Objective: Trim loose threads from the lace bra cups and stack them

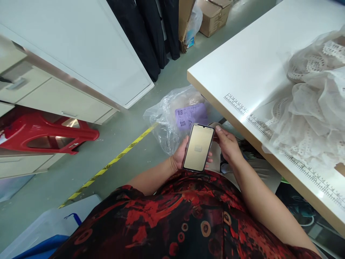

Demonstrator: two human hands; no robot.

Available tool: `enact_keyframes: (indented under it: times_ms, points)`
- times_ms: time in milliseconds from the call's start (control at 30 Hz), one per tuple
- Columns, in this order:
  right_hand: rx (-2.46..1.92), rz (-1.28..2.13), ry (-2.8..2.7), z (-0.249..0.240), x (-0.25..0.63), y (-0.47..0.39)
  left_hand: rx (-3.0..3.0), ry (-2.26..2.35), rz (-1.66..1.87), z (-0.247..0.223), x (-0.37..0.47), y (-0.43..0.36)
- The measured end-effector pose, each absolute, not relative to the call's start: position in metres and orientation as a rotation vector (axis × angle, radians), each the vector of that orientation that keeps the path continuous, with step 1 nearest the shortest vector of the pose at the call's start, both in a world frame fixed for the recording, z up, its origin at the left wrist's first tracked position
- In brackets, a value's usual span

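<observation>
A smartphone [198,148] with a lit, pale yellow screen is held upright in front of my body. My left hand [180,154] is wrapped round it from the left and behind, with fingertips showing past its right edge. My right hand [226,144] is at the phone's upper right edge, thumb and fingers pinched together; whether they grip the phone or something small there cannot be made out. Beyond the phone, a clear plastic bag [168,115] with a purple label sheet [190,114] lies low by the table's corner.
A white table [215,64] with ruler markings and sheer white lace fabric [309,118] stands at the right. Cabinets [64,97] and a red stool [54,135] are at the left. Yellow tape [115,160] crosses the floor; a cardboard box [214,18] stands behind.
</observation>
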State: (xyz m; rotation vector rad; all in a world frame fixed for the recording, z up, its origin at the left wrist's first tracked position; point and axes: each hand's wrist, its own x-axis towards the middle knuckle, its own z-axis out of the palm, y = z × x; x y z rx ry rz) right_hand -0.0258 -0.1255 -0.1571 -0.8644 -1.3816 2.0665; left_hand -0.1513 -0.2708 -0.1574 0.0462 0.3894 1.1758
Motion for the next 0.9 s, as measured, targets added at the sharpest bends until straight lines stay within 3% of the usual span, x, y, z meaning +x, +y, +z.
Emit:
enact_keyframes:
  times_ms: [133, 600, 900]
  points:
    - [-0.828, 2.178, -1.279, -0.150, -0.030, -0.127, 0.108, 0.333, 1.171, -0.159, -0.151, -0.273]
    - [-0.909, 1.978, -1.218, -0.147, -0.040, -0.113, 0.026, 0.560, 1.142, -0.174, -0.144, -0.278]
    - [-0.917, 1.645, -1.745, -0.213, -0.016, -0.124, 0.013, 0.554, 1.216, -0.191, -0.145, -0.276]
